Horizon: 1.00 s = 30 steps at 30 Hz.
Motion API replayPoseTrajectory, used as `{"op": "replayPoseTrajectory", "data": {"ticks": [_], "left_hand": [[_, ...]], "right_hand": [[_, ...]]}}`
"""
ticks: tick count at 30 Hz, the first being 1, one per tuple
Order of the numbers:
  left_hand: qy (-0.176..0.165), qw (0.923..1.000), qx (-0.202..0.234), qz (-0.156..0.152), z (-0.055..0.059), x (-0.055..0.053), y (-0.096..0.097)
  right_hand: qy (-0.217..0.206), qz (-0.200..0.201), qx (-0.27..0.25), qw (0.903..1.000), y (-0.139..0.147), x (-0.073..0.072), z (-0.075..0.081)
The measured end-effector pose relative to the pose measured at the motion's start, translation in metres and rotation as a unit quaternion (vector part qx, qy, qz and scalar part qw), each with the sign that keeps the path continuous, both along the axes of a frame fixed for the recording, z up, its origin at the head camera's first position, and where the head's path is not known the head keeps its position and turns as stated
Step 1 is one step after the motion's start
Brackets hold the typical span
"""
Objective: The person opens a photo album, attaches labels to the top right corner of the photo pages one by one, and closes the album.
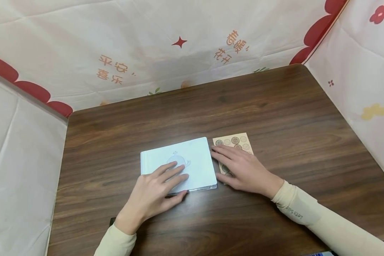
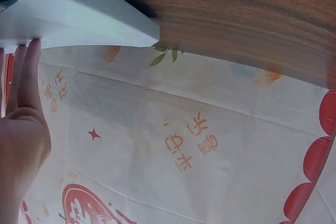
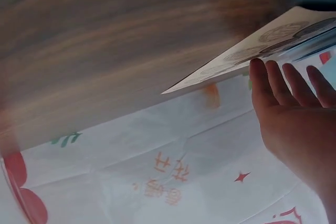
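A white booklet (image 1: 196, 151) with a pale whale-like drawing on its cover lies on the table, its near edge showing clear, layered pages. My left hand (image 1: 156, 192) rests on the cover with fingers spread and straight, the thumb at the near edge. To the right of the booklet is a tan sheet (image 1: 232, 140) of round stamp-like stickers. Over that sheet lies my right hand (image 1: 243, 170), fingers extended toward the booklet's right edge; it covers much of the sheet. In the right wrist view the right fingers (image 3: 262, 82) look straight, with the tan sheet beside them.
The brown wood-grain table (image 1: 115, 135) is enclosed by white printed cloth walls (image 1: 147, 42) at the back and sides. A small dark object (image 1: 112, 221) shows beside the left wrist. Something blue and white (image 1: 321, 254) peeks in at the bottom right edge.
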<state>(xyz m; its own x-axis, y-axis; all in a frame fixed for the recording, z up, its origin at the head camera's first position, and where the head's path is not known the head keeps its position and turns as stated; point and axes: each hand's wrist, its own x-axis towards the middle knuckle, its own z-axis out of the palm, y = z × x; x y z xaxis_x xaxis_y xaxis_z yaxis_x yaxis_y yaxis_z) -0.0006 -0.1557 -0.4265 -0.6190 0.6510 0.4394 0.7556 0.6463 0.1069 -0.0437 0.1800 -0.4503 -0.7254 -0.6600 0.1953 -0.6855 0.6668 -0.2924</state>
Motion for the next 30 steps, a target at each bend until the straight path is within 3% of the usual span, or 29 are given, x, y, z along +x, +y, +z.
{"op": "replayPoseTrajectory", "data": {"ticks": [5, 9, 17, 21, 25, 30], "left_hand": [[0.008, 0.9998, 0.019, -0.007, 0.0, 0.001, -0.001], [0.04, 0.9972, 0.06, -0.02, 0.0, 0.001, -0.002], [0.149, 0.9764, 0.152, -0.038, 0.012, 0.004, -0.013], [0.199, 0.9602, 0.194, -0.031, 0.015, 0.008, -0.022], [0.251, 0.9379, 0.24, -0.005, 0.01, 0.012, -0.031], [0.324, 0.8945, 0.3, 0.072, -0.004, 0.017, -0.043]], "right_hand": [[0.013, 0.021, 0.035, 0.9991, -0.007, 0.005, -0.001], [0.035, 0.036, 0.043, 0.9978, -0.014, 0.008, -0.003], [0.046, 0.061, 0.044, 0.9961, -0.025, 0.01, -0.009], [0.038, 0.065, 0.033, 0.9966, -0.026, 0.009, -0.012], [0.039, 0.066, 0.033, 0.9965, -0.027, 0.009, -0.012], [0.042, 0.077, 0.025, 0.9958, -0.034, 0.008, -0.011]]}}
